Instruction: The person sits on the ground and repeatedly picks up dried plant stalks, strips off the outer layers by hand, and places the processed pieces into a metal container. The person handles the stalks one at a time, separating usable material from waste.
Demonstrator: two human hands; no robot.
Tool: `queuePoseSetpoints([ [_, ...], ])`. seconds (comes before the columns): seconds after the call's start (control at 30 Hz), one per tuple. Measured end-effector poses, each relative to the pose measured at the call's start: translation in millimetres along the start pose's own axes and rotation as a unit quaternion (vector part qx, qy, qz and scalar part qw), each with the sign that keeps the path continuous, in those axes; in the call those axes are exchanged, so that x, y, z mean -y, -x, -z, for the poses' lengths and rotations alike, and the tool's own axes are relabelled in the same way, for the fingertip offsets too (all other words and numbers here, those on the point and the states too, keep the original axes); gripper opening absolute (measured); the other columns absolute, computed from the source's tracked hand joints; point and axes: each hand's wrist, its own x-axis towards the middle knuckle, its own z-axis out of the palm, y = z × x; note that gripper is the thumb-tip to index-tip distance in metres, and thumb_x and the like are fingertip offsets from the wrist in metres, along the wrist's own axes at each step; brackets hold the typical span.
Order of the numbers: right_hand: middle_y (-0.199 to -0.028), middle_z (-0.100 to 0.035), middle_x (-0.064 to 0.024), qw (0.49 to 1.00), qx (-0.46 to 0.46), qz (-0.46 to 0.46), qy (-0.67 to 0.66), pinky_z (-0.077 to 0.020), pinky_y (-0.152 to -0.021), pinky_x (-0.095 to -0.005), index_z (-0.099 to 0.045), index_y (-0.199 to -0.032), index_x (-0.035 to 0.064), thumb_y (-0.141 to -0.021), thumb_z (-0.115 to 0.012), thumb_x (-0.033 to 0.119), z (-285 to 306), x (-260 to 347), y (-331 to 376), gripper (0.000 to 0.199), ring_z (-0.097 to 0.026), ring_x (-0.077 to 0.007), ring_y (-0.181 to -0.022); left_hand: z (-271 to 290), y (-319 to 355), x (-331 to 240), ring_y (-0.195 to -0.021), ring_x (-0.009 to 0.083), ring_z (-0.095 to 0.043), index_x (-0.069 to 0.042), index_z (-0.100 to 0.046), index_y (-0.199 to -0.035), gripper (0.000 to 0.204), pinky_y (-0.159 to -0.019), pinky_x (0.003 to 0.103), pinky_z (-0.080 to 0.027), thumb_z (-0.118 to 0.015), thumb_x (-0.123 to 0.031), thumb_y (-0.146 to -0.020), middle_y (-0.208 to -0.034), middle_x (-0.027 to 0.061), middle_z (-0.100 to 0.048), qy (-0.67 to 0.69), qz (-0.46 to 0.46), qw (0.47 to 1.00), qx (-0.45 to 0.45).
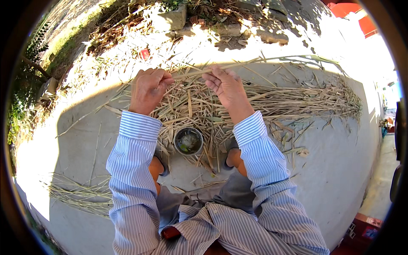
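A long, pale dry stalk (190, 75) is stretched between my two hands, above a heap of straw-coloured stalks. My left hand (148, 90) is closed on it in a fist-like grip, knuckles up. My right hand (228, 90) pinches it between thumb and fingers, the other fingers curled. Beyond the right hand, a thin length with a leafy tip runs off to the right. Beneath my hands lies the loose heap of dry stalks and leaf strips (187, 100). A round container (188, 141) holding dark liquid and some green leaf bits stands between my feet.
A thick bundle of dry stalks (306, 100) spreads to the right. Thinner greenish stalks (80, 194) lie at the lower left. A small red packet (145, 54) rests among scraps beyond my left hand. Stone blocks (171, 19) border the far side of the concrete floor (331, 165).
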Motion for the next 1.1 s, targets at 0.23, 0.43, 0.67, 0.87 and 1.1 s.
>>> queuePoseSetpoints([
  [0.23,-0.092,-0.065,-0.0093,0.996,-0.043,0.061,0.044,-0.054,-0.069,-0.0235,-0.059,-0.104,-0.0031,-0.089,-0.068,0.024,37,31,-3,0.033,-0.066,-0.0173,-0.085,46,18,35,-0.071,0.0167,-0.067,0.002,-0.066,-0.086,0.012,-0.065,0.031,-0.051,-0.072,-0.006,-0.078,-0.076,0.0115,-0.069,0.114,0.137,0.981,0.071],
  [0.43,-0.092,-0.068,-0.0148,0.995,0.001,0.039,0.096,-0.0555,-0.067,-0.0248,-0.059,-0.103,-0.0062,-0.088,-0.068,0.028,15,12,4,0.038,-0.069,-0.0198,-0.084,4,8,-3,-0.071,0.0159,-0.066,0.0,-0.067,-0.086,0.017,-0.063,0.03,-0.049,-0.075,-0.012,-0.077,-0.074,0.0083,-0.069,0.072,0.038,0.995,0.053],
  [0.67,-0.094,-0.067,-0.016,0.99,-0.01,0.009,0.141,-0.0564,-0.068,-0.0251,-0.058,-0.106,-0.0072,-0.093,-0.062,0.026,11,18,8,0.036,-0.068,-0.0202,-0.087,-7,6,-13,-0.066,0.0063,-0.059,-0.001,-0.068,-0.087,0.013,-0.058,0.023,-0.044,-0.073,-0.012,-0.082,-0.072,0.0036,-0.068,0.309,0.266,0.913,-0.006],
  [0.87,-0.096,-0.066,-0.0158,0.981,-0.04,0.005,0.191,-0.0566,-0.07,-0.0261,-0.057,-0.107,-0.0072,-0.093,-0.061,0.024,34,30,1,0.035,-0.068,-0.0203,-0.088,23,8,37,-0.062,0.0096,-0.057,-0.002,-0.068,-0.087,0.019,-0.056,0.028,-0.042,-0.07,-0.02,-0.085,-0.071,0.0039,-0.067,0.148,0.267,0.945,-0.119],
  [1.1,-0.097,-0.065,-0.0163,0.981,-0.075,0.011,0.181,-0.0571,-0.07,-0.0261,-0.056,-0.106,-0.007,-0.093,-0.062,0.024,32,33,3,0.034,-0.067,-0.0204,-0.088,39,18,36,-0.09,0.0278,-0.062,-0.001,-0.067,-0.099,0.037,-0.083,0.039,-0.044,-0.068,-0.036,-0.085,-0.092,0.0127,-0.069,-0.093,0.053,0.994,-0.016],
])
